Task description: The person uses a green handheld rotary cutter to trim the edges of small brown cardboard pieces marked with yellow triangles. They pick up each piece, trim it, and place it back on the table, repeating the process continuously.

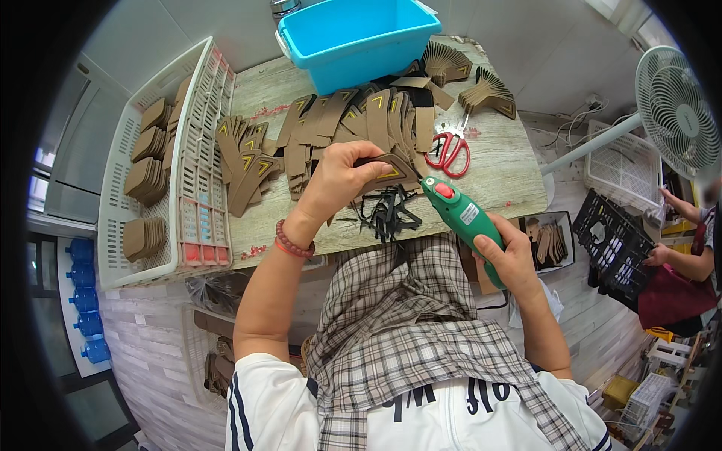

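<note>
My left hand [340,179] pinches a brown curved piece [397,172] with a yellow angled mark and a dark edge. In my right hand [511,254] is a green electric cutter [460,210] with a red button, my fingers wrapped round its body. The cutter's tip meets or nearly meets the right end of the piece; contact is hard to tell. Below the piece, a tangle of black trimmed strips [391,216] lies at the table's near edge. Behind my hands spreads a heap of similar brown pieces [323,116]. Red-handled scissors [449,154] lie beside it.
A blue tub [357,46] stands at the back of the table [500,177]. At left, a white crate [180,173] holds brown stacks. Fanned pieces [489,94] lie at back right. Rightward are a fan [677,109] and another person's hands at a black crate [613,240].
</note>
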A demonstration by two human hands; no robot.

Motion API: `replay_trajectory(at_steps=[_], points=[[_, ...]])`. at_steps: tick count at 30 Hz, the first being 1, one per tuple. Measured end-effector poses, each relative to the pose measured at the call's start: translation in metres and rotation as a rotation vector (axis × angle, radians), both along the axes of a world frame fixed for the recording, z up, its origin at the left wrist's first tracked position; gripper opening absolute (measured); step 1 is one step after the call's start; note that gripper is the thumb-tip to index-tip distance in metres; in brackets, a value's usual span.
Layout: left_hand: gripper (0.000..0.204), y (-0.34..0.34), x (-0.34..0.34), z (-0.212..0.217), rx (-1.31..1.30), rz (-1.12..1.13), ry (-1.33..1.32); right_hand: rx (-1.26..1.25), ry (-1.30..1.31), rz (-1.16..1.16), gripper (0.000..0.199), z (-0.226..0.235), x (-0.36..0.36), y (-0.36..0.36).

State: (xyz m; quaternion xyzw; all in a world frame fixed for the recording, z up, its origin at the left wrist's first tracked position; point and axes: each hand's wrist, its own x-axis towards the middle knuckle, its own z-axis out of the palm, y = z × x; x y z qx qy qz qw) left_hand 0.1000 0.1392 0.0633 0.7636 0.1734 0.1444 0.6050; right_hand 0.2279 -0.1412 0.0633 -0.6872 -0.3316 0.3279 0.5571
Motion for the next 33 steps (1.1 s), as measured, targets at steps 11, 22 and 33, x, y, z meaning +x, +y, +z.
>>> replay_trajectory(at_steps=[11,22,33], points=[[0.01,-0.005,0.004,0.011,0.018,-0.121,0.145,-0.034,-0.012,0.014,0.039,0.004,-0.001,0.007],[0.019,0.112,-0.075,0.002,-0.047,0.366,0.173,-0.002,0.105,-0.081,0.034,-0.013,0.001,0.013],[0.037,0.14,0.109,-0.105,1.011,0.535,0.563,-0.102,0.032,-0.134,0.034,-0.035,-0.004,0.017]])
